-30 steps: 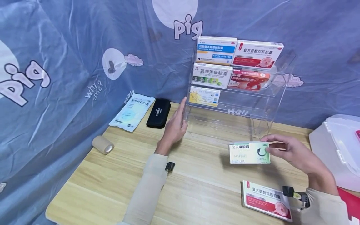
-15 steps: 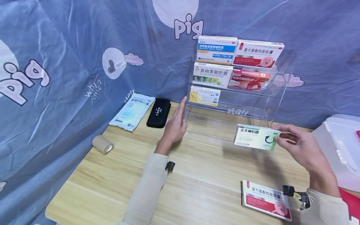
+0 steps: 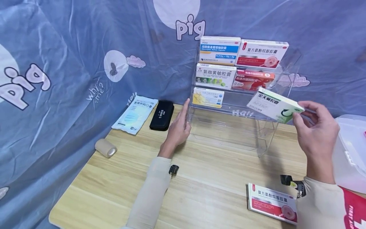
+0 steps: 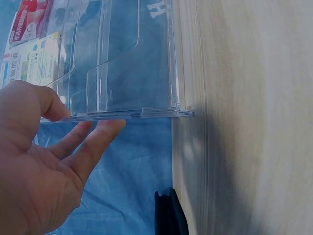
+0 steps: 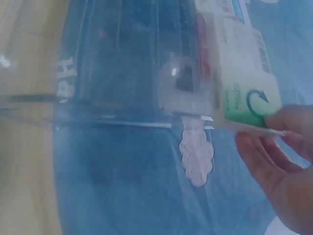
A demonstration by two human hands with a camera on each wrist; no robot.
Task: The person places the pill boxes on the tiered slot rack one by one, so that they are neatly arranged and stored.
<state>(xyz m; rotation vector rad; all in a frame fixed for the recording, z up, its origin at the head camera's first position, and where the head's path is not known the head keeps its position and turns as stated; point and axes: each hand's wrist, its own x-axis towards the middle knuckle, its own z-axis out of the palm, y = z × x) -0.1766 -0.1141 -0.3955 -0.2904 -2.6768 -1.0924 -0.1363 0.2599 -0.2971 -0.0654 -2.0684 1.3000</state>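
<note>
My right hand (image 3: 318,133) pinches a white and green medicine box (image 3: 274,105) by its right end, thumb in front and fingers behind. Tilted, the box is held up before the right side of the clear acrylic display rack (image 3: 228,127), just below a red medicine box (image 3: 253,79). In the right wrist view, the held box (image 5: 249,83) shows its green end and curved arrow. My left hand (image 3: 178,130) holds the rack's left side panel; in the left wrist view its thumb and fingers (image 4: 100,144) lie on either side of that edge.
More boxes fill the rack's upper tiers; a yellow-white box (image 3: 207,97) sits lower left. Red-white boxes (image 3: 271,203) lie near the front. A mask packet (image 3: 134,114), black case (image 3: 161,115) and tan bandage roll (image 3: 105,148) lie left. A translucent bin (image 3: 350,152) stands right.
My right hand has lifted the white and green box from low over the table up toward the rack, moving right and tilting it. My left hand has stayed at the rack's side.
</note>
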